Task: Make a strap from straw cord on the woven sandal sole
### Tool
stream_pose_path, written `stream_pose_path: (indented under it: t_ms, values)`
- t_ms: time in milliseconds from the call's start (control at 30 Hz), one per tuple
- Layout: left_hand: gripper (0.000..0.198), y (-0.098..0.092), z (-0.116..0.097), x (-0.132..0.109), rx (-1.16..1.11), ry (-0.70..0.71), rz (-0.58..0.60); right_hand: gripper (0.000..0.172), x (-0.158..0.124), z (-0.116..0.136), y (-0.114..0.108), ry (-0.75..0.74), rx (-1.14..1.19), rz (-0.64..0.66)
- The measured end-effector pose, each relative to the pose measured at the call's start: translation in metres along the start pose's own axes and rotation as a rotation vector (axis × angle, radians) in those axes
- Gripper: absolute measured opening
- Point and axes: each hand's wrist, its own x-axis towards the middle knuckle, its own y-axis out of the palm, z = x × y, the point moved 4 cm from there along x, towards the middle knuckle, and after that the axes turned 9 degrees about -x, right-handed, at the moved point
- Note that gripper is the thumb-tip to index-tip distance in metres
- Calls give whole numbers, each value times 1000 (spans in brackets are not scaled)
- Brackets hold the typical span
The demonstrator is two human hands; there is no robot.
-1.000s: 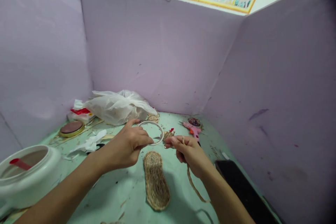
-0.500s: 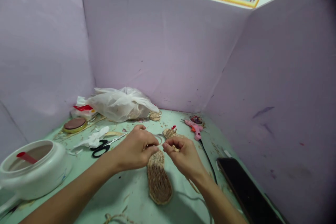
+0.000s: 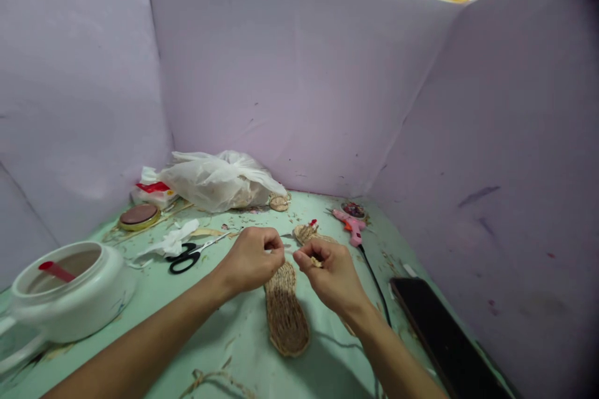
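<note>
Loose twine (image 3: 218,379) lies nearest on the green table (image 3: 234,346), with a black slab (image 3: 447,340) to the right and a white pot (image 3: 77,299) to the left. The woven sole (image 3: 286,312) lies mid-table, below and between the hands. Its broad end points toward the person; its long axis runs away, leaning slightly left at the far end. The left hand (image 3: 255,257) has its fingers curled in narrow; whether they grip anything I cannot tell. The right hand (image 3: 330,271) pinches a straw strip (image 3: 317,262) in bent fingers. Beyond lie black-handled scissors (image 3: 187,257) and a pink glue gun (image 3: 352,226). Farther back are a round tin (image 3: 139,218), a packet (image 3: 154,195) with a red label too small to read, and a plastic bag (image 3: 222,182).
</note>
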Motion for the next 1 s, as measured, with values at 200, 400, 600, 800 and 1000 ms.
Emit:
stream_pose_path:
  t_ms: [200, 400, 600, 800, 1000]
  values:
    - [11, 3, -4, -1, -316, -6, -49, 22, -1, 15, -7, -40, 184, -55]
    - [13, 0, -5, 0, -477, 8, -67, 24, -3, 18, -11, 15, 388, 17]
    - [14, -51, 25, 22, -469, 31, -535, 19, -19, 40, -22, -2, 660, 180]
    - [15, -17, 12, 17, -128, 104, -473, 13, -52, 64, 61, 275, 527, 456]
    - [11, 6, 28, 11, -297, -78, -530, 22, -57, 47, 92, 215, 69, 199]
